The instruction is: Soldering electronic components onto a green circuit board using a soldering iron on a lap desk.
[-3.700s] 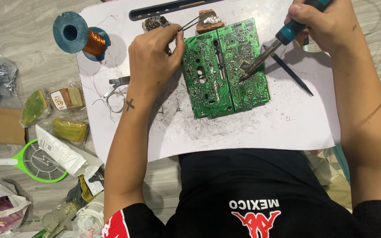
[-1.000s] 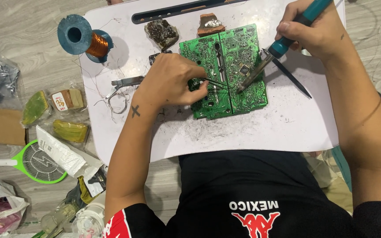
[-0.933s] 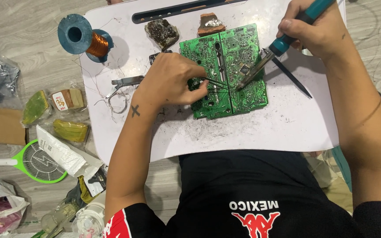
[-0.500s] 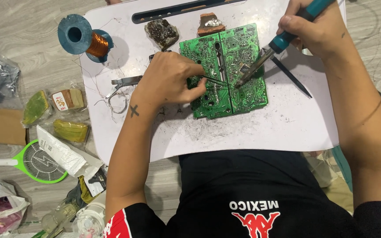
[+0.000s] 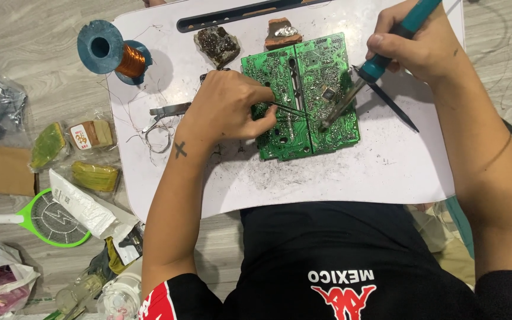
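A green circuit board point(image 5: 318, 71) lies on a white lap table point(image 5: 303, 172). My left hand point(image 5: 226, 109) rests on the board's left edge and pinches thin tweezers point(image 5: 288, 110), their tip pointing right toward the board's middle. My right hand point(image 5: 422, 44) grips a teal-handled soldering iron point(image 5: 380, 62); its metal tip comes down on the board near a small square chip point(image 5: 328, 93), close to the tweezers' tip.
On the table: a blue spool of copper wire point(image 5: 111, 52), a dark lump point(image 5: 217, 44), a brown holder with solder point(image 5: 282, 32), a metal clip and wire loop point(image 5: 161, 124), a black probe point(image 5: 389, 101). Packets, a green racket-shaped swatter point(image 5: 48, 219) and bags lie on the floor left.
My left hand has come down from the board's upper left to its left edge and now holds tweezers on the board. The iron's tip stays on the board's middle.
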